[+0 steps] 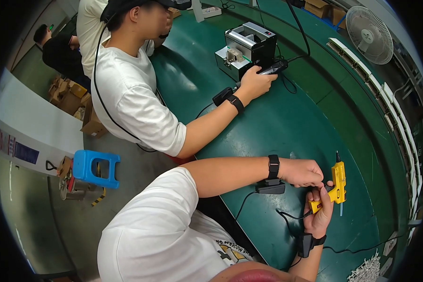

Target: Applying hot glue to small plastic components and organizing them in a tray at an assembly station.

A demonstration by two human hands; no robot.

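A yellow hot glue gun (337, 183) stands nearly upright over the green table, its dark nozzle up and a pale glue stick poking out below. My right hand (320, 214) is wrapped round its handle, from which a black cord runs. My left hand (301, 173) is closed beside the gun, its fingertips by the trigger and near my right fingers. What those left fingers pinch, if anything, is hidden. Black straps with small dark boxes sit on both my wrists.
Another person's hand (256, 84) grips a black device by a black-and-silver machine (249, 47) on the green table (277, 127). A white fan (369, 35) stands beyond. White sticks (365, 269) lie piled near my right arm. A blue stool (96, 169) stands at left.
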